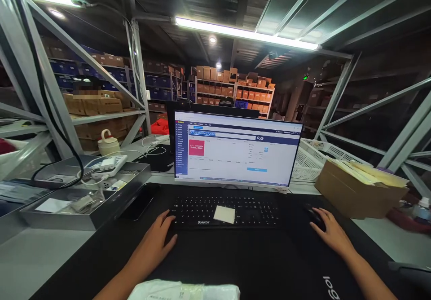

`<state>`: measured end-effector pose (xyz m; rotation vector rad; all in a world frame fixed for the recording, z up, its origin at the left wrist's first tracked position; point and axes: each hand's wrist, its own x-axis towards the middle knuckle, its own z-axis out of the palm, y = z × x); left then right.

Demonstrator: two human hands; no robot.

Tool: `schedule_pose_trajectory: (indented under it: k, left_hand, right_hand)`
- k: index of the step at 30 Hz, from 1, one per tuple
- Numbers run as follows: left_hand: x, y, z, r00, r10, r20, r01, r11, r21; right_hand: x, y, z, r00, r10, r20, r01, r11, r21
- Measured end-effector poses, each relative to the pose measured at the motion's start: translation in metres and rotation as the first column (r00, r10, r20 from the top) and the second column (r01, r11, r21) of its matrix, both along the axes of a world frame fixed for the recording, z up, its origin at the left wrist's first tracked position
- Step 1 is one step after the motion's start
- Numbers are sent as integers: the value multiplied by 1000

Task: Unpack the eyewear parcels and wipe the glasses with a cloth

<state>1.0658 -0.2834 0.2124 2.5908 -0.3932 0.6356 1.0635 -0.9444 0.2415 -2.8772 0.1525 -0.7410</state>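
My left hand [157, 238] lies at the left end of a black keyboard [198, 222], fingers stretched forward to its corner keys and thumb apart; nothing is in it. Over to the right, my right hand [333, 232] rests on a black computer mouse [315, 219], its fingers curved around it. A small white notepad [224, 214] lies across the keyboard's keys. Behind the keyboard stands a lit monitor [232, 156] with a highlighted number in its search bar and a red box below. At the near edge lies a white wrapped package [185, 292], partly cut off.
A dark phone [136, 206] lies left of the keyboard, beside grey trays [60, 219] of small items. On the right are a cardboard box [353, 193] of envelopes and white plastic baskets [308, 167]. A cream kettle [108, 143] stands back left. Metal frame posts flank the desk.
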Motion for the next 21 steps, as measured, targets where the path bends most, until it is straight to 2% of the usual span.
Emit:
schedule_pose_trajectory:
  k: [3,6,12,21]
  left_hand:
    - [-2,-1,1,1000,7,-2,-7,1000,-3]
    - [-3,-2,1,1000,20,-6,-20,1000,-2]
    - [-3,-2,0,1000,13,-3,-13,1000,-9]
    - [-4,-2,1,1000,9,-22,-9,1000,-12]
  right_hand:
    - [12,-13,-19,999,22,30,-23,999,40]
    - [26,-19,-28,998,42,38,-44,997,58]
    - [28,-22,-29,997,76,21,-77,996,45]
    - [21,-16,-25,998,60,6,-60,998,18]
